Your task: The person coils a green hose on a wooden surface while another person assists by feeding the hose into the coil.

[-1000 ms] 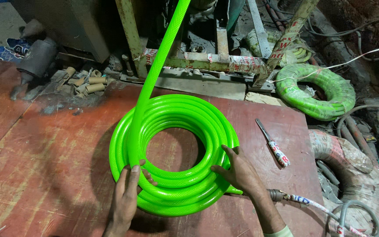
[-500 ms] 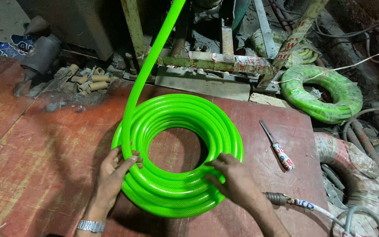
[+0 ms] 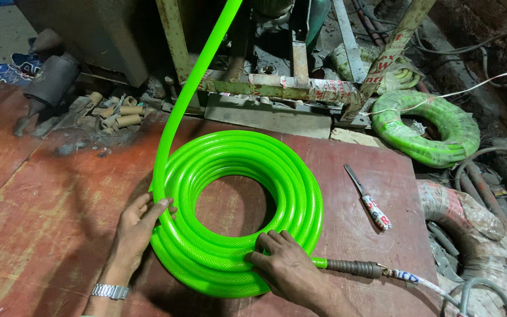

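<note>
- The bright green hose coil (image 3: 236,211) lies flat on the reddish counter (image 3: 48,199), its free length rising from the coil's left edge up out of the top of the view.
- Since a second ago the coil has been turned and shifted a little lower on the counter; the rising length now meets the coil further out on its left side, so the newest loop looks to have been laid down and pressed into place.
- The left hand (image 3: 136,226) has slid from the coil's near-left rim up to its left flank. Its fingers are spread and laid flat along the outer loops, thumb on top, pressing rather than gripping.
- The right hand (image 3: 283,264) has moved from the coil's right inner edge down to its near-right rim. Its fingers are curled over the top loops, pressing them down; I cannot tell whether anything is pinched beneath.
- A wristwatch (image 3: 110,291) now shows on the left wrist; a second ago it was out of view.
- The metal hose fitting (image 3: 353,269), just right of the coil's near rim, is more exposed than before.
- The taped-handle knife (image 3: 369,199) lies to the right of the coil, unmoved.
- A second, wrapped green coil (image 3: 423,126) sits beyond the counter, up and right of the main coil.
</note>
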